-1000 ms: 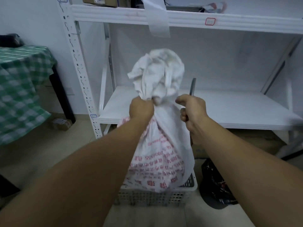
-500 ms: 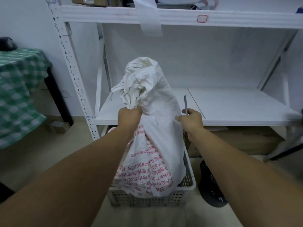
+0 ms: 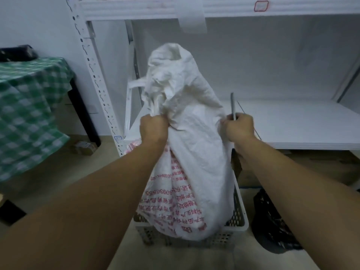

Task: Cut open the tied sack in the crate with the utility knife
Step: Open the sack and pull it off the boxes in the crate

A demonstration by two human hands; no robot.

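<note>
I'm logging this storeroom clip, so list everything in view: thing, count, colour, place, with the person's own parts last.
sack: one, white with red print, standing in the crate, neck bunched
crate: one, white perforated plastic, on the floor under the sack
utility knife: one, grey, sticking up from the right hand
shelving unit: one, white, behind the sack
checked cloth: one, green and white, draped over a table at left
small box: one, brown, on the floor by the table leg
dark bag: one, black, on the floor right of the crate
left hand: grip closed on the sack's neck
right hand: grip closed on the utility knife, against the sack
</note>
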